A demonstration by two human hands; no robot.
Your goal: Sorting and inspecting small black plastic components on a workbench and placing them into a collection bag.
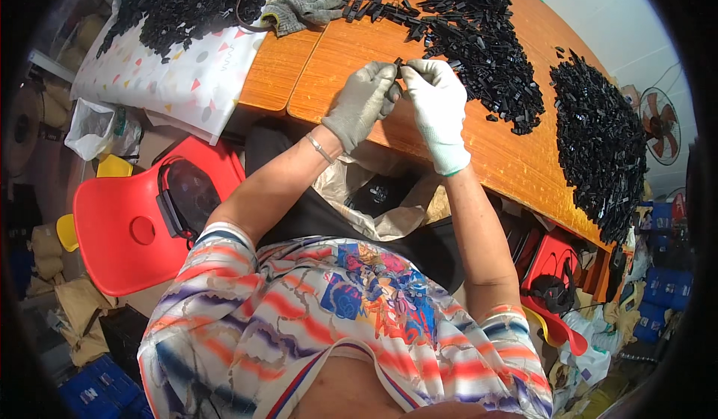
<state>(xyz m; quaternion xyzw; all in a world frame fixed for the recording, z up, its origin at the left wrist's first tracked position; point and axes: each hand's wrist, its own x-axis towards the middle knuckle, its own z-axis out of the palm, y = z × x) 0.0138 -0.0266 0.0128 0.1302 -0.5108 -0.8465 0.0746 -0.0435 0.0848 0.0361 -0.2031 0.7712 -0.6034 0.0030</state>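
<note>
Both my hands meet over the near edge of the wooden table (318, 82), fingertips close together. My left hand (361, 103), in a grey glove, is closed in a pinch. My right hand (436, 105), in a white glove, pinches too. Between the fingertips is a small black plastic piece (399, 66), mostly covered by the fingers. Just beyond my right hand spreads a large pile of small black plastic pieces (479, 53). Below my hands, an open pale sack (340, 187) sits at my lap with something black inside.
Another heap of black pieces (598, 142) lies on the table's right side. At the left, a patterned white cover (187, 82) bears more black pieces (187, 15), beside grey knit gloves (303, 4). Red chairs (120, 217) flank me. A fan (660, 124) stands far right.
</note>
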